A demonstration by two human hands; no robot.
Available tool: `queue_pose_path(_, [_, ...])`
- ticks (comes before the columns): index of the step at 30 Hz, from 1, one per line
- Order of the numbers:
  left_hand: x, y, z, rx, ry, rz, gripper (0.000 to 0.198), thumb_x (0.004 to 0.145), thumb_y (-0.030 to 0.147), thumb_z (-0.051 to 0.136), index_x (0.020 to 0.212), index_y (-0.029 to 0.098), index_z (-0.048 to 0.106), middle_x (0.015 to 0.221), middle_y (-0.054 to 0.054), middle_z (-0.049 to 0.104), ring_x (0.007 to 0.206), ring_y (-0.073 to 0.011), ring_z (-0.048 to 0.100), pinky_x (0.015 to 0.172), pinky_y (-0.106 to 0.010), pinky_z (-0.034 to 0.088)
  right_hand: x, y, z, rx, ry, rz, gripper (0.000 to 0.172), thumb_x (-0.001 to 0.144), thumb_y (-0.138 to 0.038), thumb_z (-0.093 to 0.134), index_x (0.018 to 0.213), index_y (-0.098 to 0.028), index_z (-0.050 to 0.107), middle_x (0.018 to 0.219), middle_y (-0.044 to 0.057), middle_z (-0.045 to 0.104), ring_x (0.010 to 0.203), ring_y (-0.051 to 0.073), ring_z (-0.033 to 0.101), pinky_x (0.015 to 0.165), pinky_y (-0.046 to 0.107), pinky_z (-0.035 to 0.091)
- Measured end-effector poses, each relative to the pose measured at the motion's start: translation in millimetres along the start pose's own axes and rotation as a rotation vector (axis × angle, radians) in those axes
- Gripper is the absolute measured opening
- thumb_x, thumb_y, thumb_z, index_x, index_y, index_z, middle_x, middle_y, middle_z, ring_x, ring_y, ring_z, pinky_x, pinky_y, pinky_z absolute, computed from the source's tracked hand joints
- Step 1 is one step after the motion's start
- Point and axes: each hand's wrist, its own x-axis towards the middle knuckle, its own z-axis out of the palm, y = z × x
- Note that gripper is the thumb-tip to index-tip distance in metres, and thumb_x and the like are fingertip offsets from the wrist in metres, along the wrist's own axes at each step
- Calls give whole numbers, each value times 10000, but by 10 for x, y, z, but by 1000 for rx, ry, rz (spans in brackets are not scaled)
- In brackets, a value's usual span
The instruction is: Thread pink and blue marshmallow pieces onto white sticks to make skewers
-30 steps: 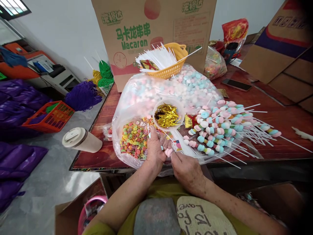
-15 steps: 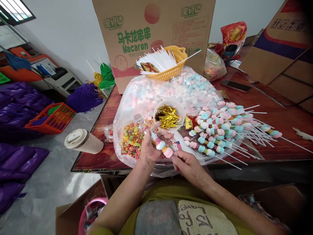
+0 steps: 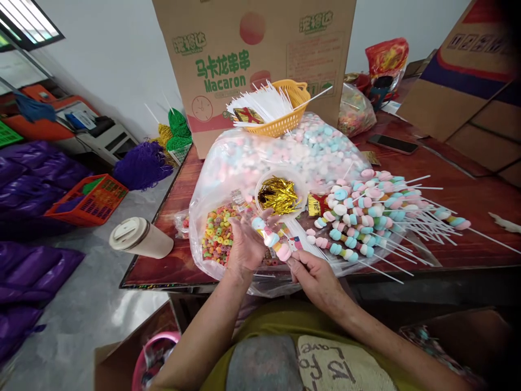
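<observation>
A skewer of pink, blue and white marshmallows (image 3: 272,239) with coloured rings slants up and left over the plastic bag. Its lower end is pinched between the thumb and fingers of my right hand (image 3: 315,277). My left hand (image 3: 248,247) is open just left of the skewer, fingers spread, some of them partly hidden behind it. Under and beside that hand are ring-shaped cereal pieces (image 3: 217,236). Above the skewer, a round white tub (image 3: 304,187) holds gold twist ties (image 3: 279,194). Finished-looking marshmallow skewers (image 3: 362,217) lie piled to the right, white sticks pointing right.
A large clear bag of marshmallows (image 3: 236,155) carries a yellow basket (image 3: 280,125) of white sticks (image 3: 260,106). Behind stands a cardboard box (image 3: 268,32). A lidded cup (image 3: 152,239) is at the table's left edge; a phone (image 3: 393,144) lies back right.
My left hand has opened, its thumb and fingers moving off the top of the skewer, which now shows more. My right hand keeps its pinch. The view has shifted slightly.
</observation>
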Motion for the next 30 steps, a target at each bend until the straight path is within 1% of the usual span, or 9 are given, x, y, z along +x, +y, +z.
queue_pose_path(3, [71,171,-22,15,27,52,525,659,588,671,997,196,591,976,-64,671,850,-201,654,801,-350,501,-5,-1,-9,10,-26,8,340,863,-355,407,565,-192,416,528,-37,442,535,96,398,535,223,320])
queue_pose_path(7, [138,210,26,15,161,46,233,771,392,649,849,178,597,546,49,564,506,-98,562,742,-314,515,1,-1,12,64,-87,14,349,870,-358,397,564,-191,425,517,-40,428,515,93,392,519,220,323])
queue_pose_path(11, [112,73,114,-82,320,88,353,891,476,429,753,173,547,477,56,484,442,-84,503,677,-288,524,17,80,27,-52,29,-39,333,880,-338,401,580,-195,420,512,-41,405,507,97,382,494,218,305])
queue_pose_path(16, [17,-148,206,-34,444,117,382,900,501,385,748,176,517,493,46,501,426,-87,499,575,-248,502,17,173,68,-433,184,-362,261,888,-196,341,654,-189,456,614,6,498,570,119,430,544,247,315])
queue_pose_path(18, [-17,-239,224,3,418,76,420,876,553,390,741,174,513,493,41,503,423,-92,495,563,-251,497,25,158,72,-434,154,-394,253,889,-185,338,670,-187,464,628,12,517,580,119,441,549,245,321])
queue_pose_path(21, [-53,-330,200,65,338,4,459,823,619,430,753,174,520,535,24,530,494,-120,550,623,-290,512,48,112,31,-256,81,-261,270,892,-242,376,634,-191,436,571,-22,481,538,99,418,516,216,324])
queue_pose_path(24, [-84,-236,103,215,285,71,464,783,634,482,866,183,551,760,-31,618,785,-188,635,797,-353,498,60,113,-53,-163,74,-142,301,890,-294,395,609,-191,428,538,-38,441,524,92,405,501,203,324])
queue_pose_path(28, [-136,233,0,931,238,551,656,553,440,797,1117,226,539,1243,-98,532,1288,-288,368,1067,-408,276,61,190,-182,-362,149,-285,259,894,-253,390,674,-177,503,597,-14,496,563,104,430,550,226,328])
queue_pose_path(30, [-124,471,20,1378,-99,554,716,431,379,855,1079,225,590,1259,-114,535,1320,-349,300,1104,-474,155,74,200,-252,-500,114,-409,241,897,-205,377,717,-172,534,645,11,544,602,116,468,577,239,330])
